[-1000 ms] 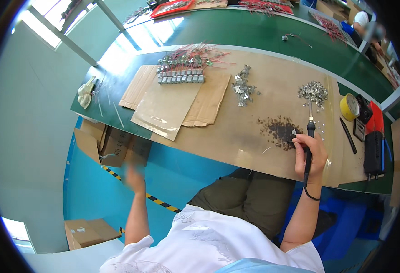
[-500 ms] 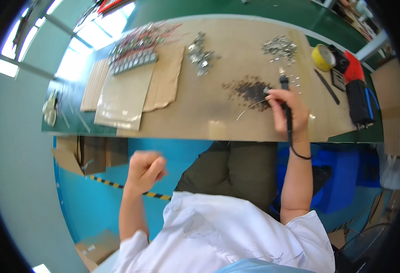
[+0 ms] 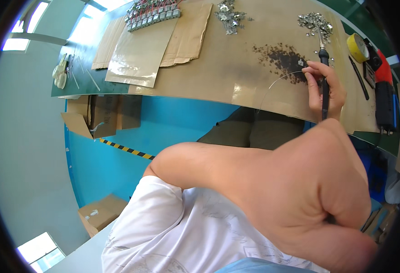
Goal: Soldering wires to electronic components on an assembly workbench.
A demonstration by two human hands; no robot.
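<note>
My right hand (image 3: pixel 329 88) is closed around the black handle of a soldering iron (image 3: pixel 324 57), whose metal tip points away toward a heap of small silvery metal parts (image 3: pixel 316 22). Thumb and forefinger of that hand also pinch a thin solder wire (image 3: pixel 277 81), which curves down to the left. Just beyond the fingertips, a small silvery piece (image 3: pixel 300 63) sits on a dark scorched patch (image 3: pixel 279 59) of the brown work surface. My left hand (image 3: pixel 332 182) is raised very large across the lower right, curled like a fist; its inner side is mostly hidden, and nothing shows in it.
Left on the bench, grey blocks with red wires (image 3: pixel 154 18) stand on a board (image 3: pixel 138 59) over cardboard (image 3: pixel 186 45). A second cluster of metal parts (image 3: pixel 229 18) lies mid-bench. Yellow tape (image 3: pixel 357 48), a black pen-like tool (image 3: pixel 359 77) and a red-black tool (image 3: pixel 384 91) lie right.
My left hand has risen from over my lap and swung right, close to the camera. The view has shifted, so the bench sits higher. My right hand keeps its hold on the iron and wire.
</note>
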